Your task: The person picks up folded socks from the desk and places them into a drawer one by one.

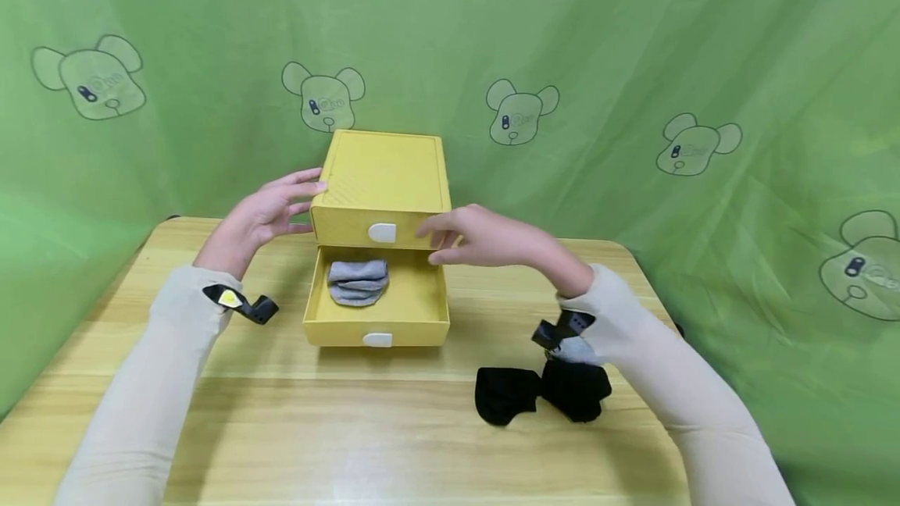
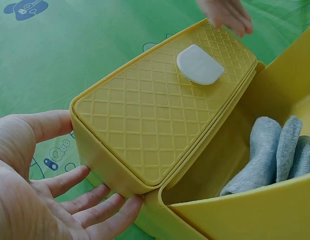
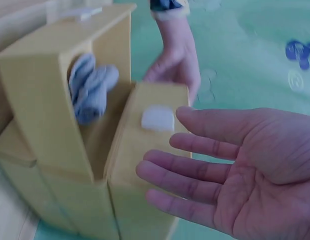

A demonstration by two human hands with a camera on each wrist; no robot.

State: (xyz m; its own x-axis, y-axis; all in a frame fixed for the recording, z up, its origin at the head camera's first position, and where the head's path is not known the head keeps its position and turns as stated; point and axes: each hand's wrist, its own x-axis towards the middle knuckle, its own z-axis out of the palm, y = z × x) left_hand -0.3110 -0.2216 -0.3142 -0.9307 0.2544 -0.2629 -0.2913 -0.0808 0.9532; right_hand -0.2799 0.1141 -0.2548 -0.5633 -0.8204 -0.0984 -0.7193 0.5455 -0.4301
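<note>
A yellow drawer box [image 1: 387, 170] stands at the back of the table, its upper drawer front [image 2: 140, 115] closed and bearing a white tab [image 2: 199, 65]. The lower drawer [image 1: 415, 295] is pulled out. Inside it, toward the left, lies a folded grey pair of socks [image 1: 357, 283]. My left hand [image 1: 270, 208] rests its extended fingertips against the box's left side. In front of the upper drawer's right part hovers my right hand [image 1: 478, 236], fingers loosely extended and holding nothing. The right wrist view shows a small gap between these fingers and the box, though it is blurred.
Right of the box, black socks [image 1: 506, 394] and another black bundle [image 1: 576, 390] lie on the wooden table [image 1: 281, 428]. A grey cloth item [image 1: 575, 350] shows partly behind my right wrist camera. A green curtain [image 1: 436, 37] with bear outlines hangs behind.
</note>
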